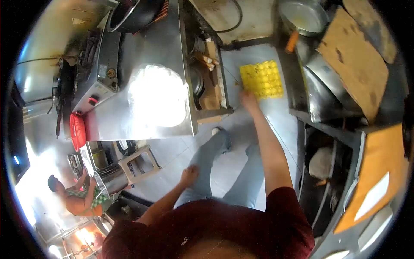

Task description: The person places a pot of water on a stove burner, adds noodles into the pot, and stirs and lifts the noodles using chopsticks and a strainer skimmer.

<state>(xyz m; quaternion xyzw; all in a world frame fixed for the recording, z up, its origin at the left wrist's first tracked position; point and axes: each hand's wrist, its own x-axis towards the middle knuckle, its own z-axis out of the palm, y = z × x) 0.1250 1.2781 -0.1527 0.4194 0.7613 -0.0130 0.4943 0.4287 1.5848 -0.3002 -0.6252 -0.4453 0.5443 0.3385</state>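
Note:
My right hand (249, 100) is stretched out in front of me, closed at the near left corner of a yellow egg tray (261, 80). Rows of cups show across the tray, with some dark specks on it. The fingertips are partly hidden at its edge. My left hand (189, 175) hangs beside my left thigh, its fingers curled into a loose fist with nothing seen in it.
To the left, a steel counter (168, 134) carries a red basket (77, 131) and a black pan (133, 17). Cardboard (355, 60) and a frying pan (304, 19) lie at the right. Another person (79, 196) works beside a large pot (113, 179).

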